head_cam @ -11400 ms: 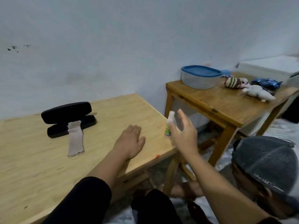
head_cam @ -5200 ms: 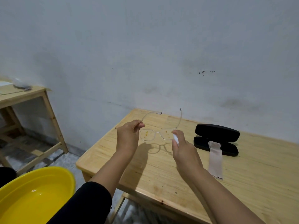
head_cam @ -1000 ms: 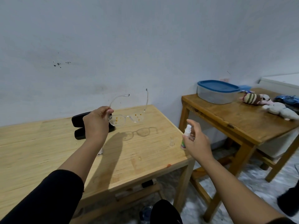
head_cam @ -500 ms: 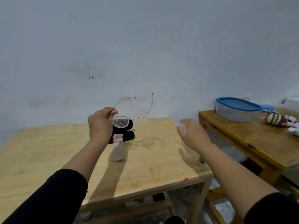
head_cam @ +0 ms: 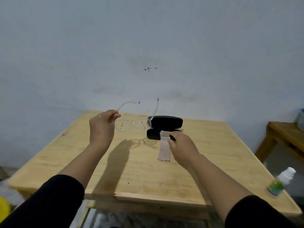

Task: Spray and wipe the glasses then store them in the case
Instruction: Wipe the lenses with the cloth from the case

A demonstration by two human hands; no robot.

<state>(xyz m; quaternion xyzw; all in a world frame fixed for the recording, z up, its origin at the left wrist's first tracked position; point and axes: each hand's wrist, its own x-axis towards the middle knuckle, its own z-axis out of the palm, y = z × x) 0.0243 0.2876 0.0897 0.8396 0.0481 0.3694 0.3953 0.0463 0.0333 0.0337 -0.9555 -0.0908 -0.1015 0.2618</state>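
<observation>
My left hand [head_cam: 102,127] is shut on the clear-framed glasses [head_cam: 131,126], pinching one corner and holding them up over the wooden table [head_cam: 148,175]; orange specks dot both lenses. The open black case [head_cam: 166,122] sits just behind them at the far side. A pinkish cloth [head_cam: 163,150] hangs out of the case onto the table. My right hand [head_cam: 182,145] rests on the cloth's right edge with fingertips touching it; the back of the hand hides any grip. The small spray bottle [head_cam: 279,181] stands alone at the table's near right corner.
A second, darker wooden table [head_cam: 283,134] stands to the right across a narrow gap. A yellow basin [head_cam: 4,206] shows at the lower left on the floor. The wall runs right behind the table.
My right hand left the spray bottle on the table's right corner and moved left to the cloth. My left hand kept the glasses raised. My view turned left.
</observation>
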